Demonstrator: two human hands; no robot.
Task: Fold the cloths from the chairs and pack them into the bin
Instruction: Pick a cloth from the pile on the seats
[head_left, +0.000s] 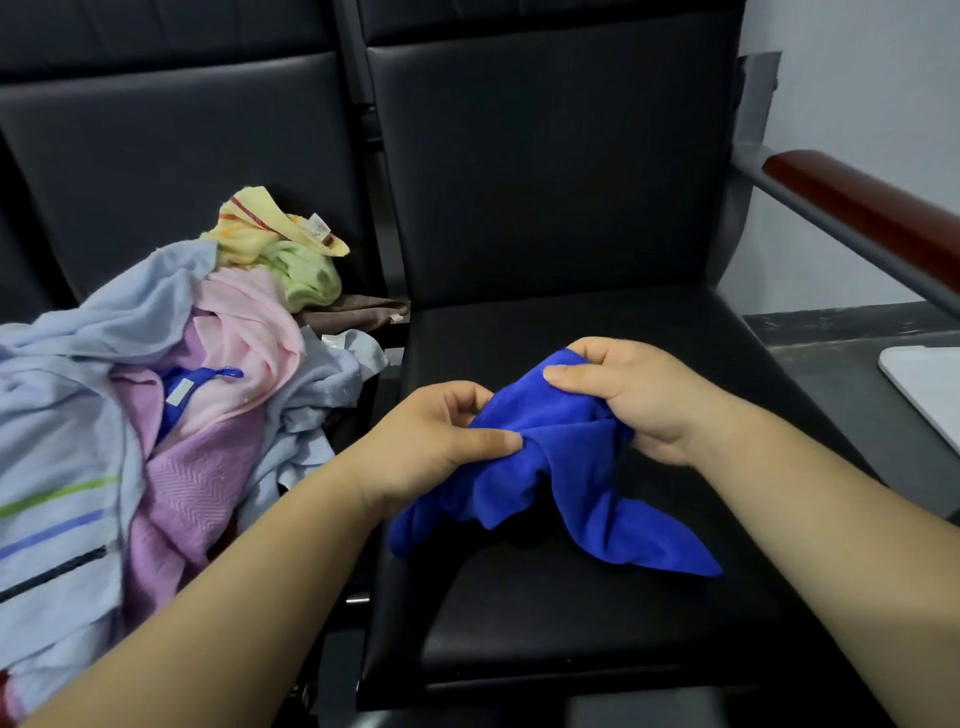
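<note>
Pastel cloth pile (171, 415) lies beside blue cloth (566, 467).

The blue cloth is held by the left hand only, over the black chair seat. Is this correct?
Not only the left. The head view shows the blue cloth held by both the left hand and the right hand, over the black chair seat.

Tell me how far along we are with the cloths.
Done: no folded cloth in view. In hand: left hand and right hand both pinch the crumpled blue cloth over the black chair seat. Remaining: folding it, plus the mixed cloth pile on the neighbouring chair.
</note>
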